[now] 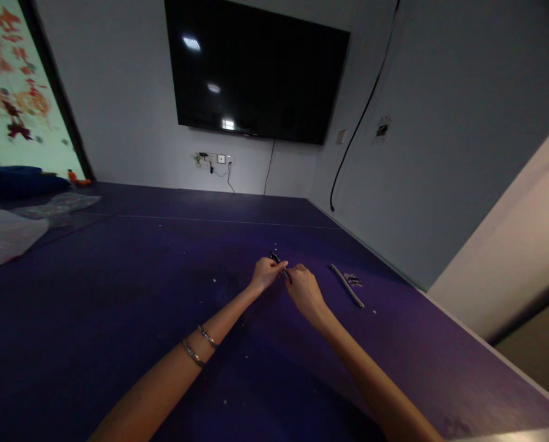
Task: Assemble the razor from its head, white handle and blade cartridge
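Above the purple surface, both hands meet on a thin black stick-like thing (274,256) with a wider end pointing away from me; its exact kind is too small to make out. My left hand (264,272) pinches it near that far end between thumb and fingers. Close beside it, my right hand (303,287) is closed around the nearer end, and its fingers hide part of the thing. To the right of my right hand lies a long grey rod (347,286). Touching or close to the rod is a small clear packet with dark pieces (353,280).
Small white scraps (214,280) dot the purple surface (164,319). Clear plastic wrapping (58,205), a white bag (10,236) and a dark blue cloth bundle (21,181) lie at the left. A television (260,70) hangs on the wall; a black cable (364,123) dangles at right.
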A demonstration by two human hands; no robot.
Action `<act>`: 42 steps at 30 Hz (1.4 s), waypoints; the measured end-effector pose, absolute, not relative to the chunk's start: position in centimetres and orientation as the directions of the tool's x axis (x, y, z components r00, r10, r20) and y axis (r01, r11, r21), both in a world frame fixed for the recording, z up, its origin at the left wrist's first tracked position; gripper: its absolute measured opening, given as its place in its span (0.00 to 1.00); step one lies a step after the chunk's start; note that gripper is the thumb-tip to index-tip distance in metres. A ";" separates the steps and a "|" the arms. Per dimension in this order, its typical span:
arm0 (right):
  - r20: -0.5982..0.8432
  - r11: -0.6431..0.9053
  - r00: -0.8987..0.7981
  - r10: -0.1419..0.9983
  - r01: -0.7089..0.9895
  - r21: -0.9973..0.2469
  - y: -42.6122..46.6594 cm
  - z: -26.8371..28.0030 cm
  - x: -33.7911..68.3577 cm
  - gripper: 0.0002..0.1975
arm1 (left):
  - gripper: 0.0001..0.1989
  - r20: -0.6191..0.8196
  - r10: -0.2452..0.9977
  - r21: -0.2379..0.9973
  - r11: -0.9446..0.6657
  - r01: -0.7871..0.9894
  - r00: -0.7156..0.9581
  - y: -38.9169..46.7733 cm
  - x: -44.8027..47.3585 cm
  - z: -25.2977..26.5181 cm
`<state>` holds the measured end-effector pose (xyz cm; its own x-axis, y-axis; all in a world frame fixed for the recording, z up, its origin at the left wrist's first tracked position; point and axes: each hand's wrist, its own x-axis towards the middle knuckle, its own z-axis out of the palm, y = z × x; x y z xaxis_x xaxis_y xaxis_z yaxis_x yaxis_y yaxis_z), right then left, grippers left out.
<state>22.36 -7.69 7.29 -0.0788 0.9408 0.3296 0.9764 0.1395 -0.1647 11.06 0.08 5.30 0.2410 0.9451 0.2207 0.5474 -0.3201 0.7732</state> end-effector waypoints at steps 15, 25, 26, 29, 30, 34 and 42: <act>0.334 0.217 -0.135 0.933 0.950 -0.224 -8.7 8.3 23.4 0.14 | 0.16 0.021 0.966 0.617 -0.216 0.757 0.258 1.2 6.5 6.7; 0.224 0.024 0.026 0.974 0.976 -0.217 -6.5 6.4 32.0 0.14 | 0.10 -0.158 0.948 0.391 -0.196 0.899 0.275 4.0 0.0 5.3; 0.218 0.012 0.034 0.975 0.978 -0.209 -6.5 6.3 32.4 0.14 | 0.09 -0.146 0.950 0.377 -0.205 0.903 0.277 4.1 0.1 4.8; 0.203 -0.039 0.078 0.976 0.981 -0.188 -6.6 6.0 33.1 0.13 | 0.06 -0.098 0.953 0.338 -0.238 0.911 0.285 4.4 0.5 3.8; 0.199 -0.053 0.091 0.976 0.980 -0.190 -6.6 5.9 33.3 0.13 | 0.06 -0.086 0.953 0.328 -0.247 0.912 0.289 4.4 0.6 3.6; 0.185 -0.086 0.128 0.974 0.971 -0.222 -6.4 5.7 34.5 0.13 | 0.10 -0.061 0.954 0.304 -0.263 0.916 0.294 4.0 0.8 3.3; 0.103 -0.139 0.164 0.981 0.966 -0.218 -6.1 5.4 40.6 0.12 | 0.21 -0.052 0.969 0.278 -0.219 0.935 0.242 0.6 -0.3 3.7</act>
